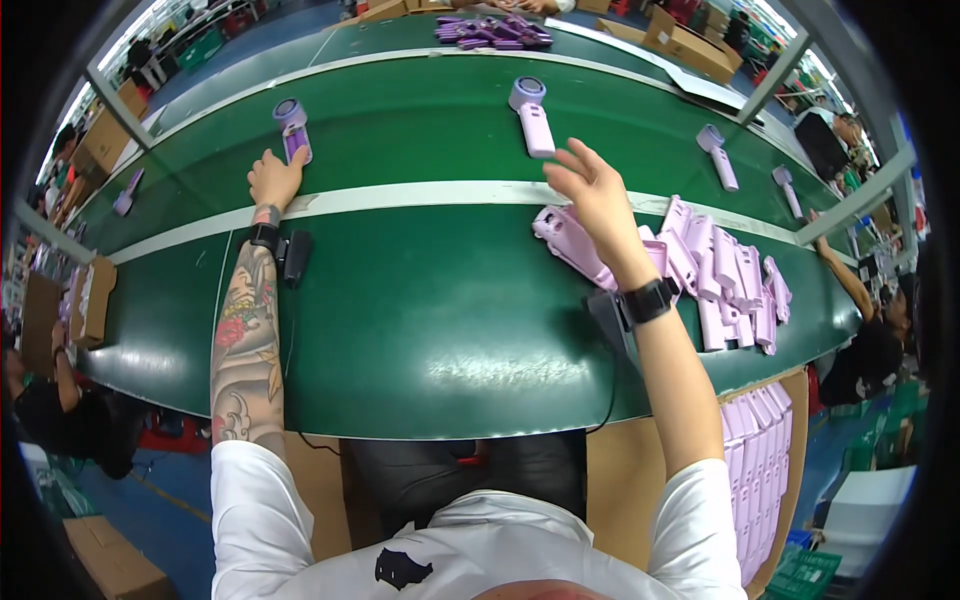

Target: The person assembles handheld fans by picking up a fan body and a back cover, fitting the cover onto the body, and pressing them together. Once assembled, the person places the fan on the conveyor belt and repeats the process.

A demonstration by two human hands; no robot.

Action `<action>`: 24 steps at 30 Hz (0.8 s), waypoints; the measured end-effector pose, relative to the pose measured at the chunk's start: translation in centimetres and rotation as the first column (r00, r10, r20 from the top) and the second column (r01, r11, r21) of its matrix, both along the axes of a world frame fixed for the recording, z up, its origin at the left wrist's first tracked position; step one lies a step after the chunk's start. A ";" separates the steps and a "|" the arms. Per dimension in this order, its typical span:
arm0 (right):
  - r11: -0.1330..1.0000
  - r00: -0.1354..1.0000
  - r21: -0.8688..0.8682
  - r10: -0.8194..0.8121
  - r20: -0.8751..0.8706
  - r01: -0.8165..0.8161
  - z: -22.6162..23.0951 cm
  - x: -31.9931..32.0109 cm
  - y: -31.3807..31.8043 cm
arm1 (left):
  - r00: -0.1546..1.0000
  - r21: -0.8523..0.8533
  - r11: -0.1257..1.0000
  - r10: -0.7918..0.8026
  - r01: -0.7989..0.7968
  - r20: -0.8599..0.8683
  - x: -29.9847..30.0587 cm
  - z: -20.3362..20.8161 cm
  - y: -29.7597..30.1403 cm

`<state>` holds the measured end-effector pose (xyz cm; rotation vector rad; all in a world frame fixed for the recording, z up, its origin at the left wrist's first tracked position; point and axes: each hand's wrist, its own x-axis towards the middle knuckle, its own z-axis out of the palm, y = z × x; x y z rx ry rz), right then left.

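My left hand (275,182) is at the near edge of the green conveyor belt (410,125), fingers apart. Its thumb side is beside the lower end of a handheld fan (290,118) with a round purple head and a darker purple handle; whether they touch is hard to tell. Raised over the bench, my right hand (592,190) has its fingers spread and holds nothing. Just beyond its fingertips lies another handheld fan (536,130), its handle covered in pale pink. Partly behind my right hand, a pink handle shell (572,243) lies on the green bench top (430,300).
A heap of pink handle shells (730,270) lies right of my right wrist. Below it, a cardboard box (797,440) holds rows of shells. More fans (718,158) lie along the belt. Purple parts (495,33) are piled across it. Other people sit at both sides.
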<state>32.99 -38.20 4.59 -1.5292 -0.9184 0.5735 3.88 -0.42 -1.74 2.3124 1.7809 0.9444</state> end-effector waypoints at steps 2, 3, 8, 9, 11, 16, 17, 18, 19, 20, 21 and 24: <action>0.997 0.950 -0.041 -0.046 0.310 0.062 0.9 -0.3 -2.7 | 0.998 0.009 1.000 -0.017 0.018 -0.060 0.6 0.2 1.8; 0.990 0.817 -0.117 0.006 0.576 0.075 1.1 -1.5 -3.7 | 0.996 -0.046 0.998 -0.046 0.042 -0.081 -0.2 0.8 3.7; 0.925 0.337 -0.297 0.208 0.918 0.237 0.6 -3.1 -6.9 | 0.949 -0.537 0.784 -0.236 0.313 0.209 2.4 3.5 2.0; 0.913 0.328 -0.319 0.229 0.917 0.254 0.6 -3.0 -7.2 | 0.901 -0.655 0.624 -0.228 0.425 0.368 2.8 4.5 0.4; 0.920 0.323 -0.312 0.229 0.918 0.236 1.2 -3.7 -5.9 | 0.579 -0.534 0.239 -0.194 0.811 0.792 -0.1 4.0 0.3; 0.902 0.321 -0.350 0.264 0.910 0.252 1.2 -2.6 -7.1 | 0.090 -0.157 0.335 0.207 0.929 0.974 2.8 7.5 -17.2; 0.918 0.316 -0.332 0.256 0.914 0.215 1.1 -2.7 -6.6 | 0.049 -0.101 0.301 0.176 0.948 0.983 2.6 7.8 -18.5; 0.922 0.312 -0.336 0.268 0.912 0.190 0.9 -2.9 -6.1 | 0.006 -0.045 0.262 0.148 0.964 0.989 2.5 7.7 -19.3; 0.923 0.309 -0.338 0.272 0.911 0.184 0.9 -2.9 -5.9 | -0.002 -0.042 0.281 0.154 0.959 0.988 3.0 7.2 -19.7; 0.922 0.305 -0.343 0.279 0.911 0.180 1.0 -2.9 -5.8 | 0.021 -0.051 0.277 0.108 0.960 0.994 3.7 6.5 -19.8; 0.920 0.301 -0.349 0.287 0.909 0.177 1.1 -2.9 -5.7 | 0.045 -0.061 0.271 0.064 0.961 0.997 4.0 5.7 -19.9; 0.921 0.314 -0.344 0.277 0.908 0.183 1.0 -3.2 -5.5 | 0.118 -0.110 0.322 -0.008 0.941 0.993 4.3 5.1 -21.1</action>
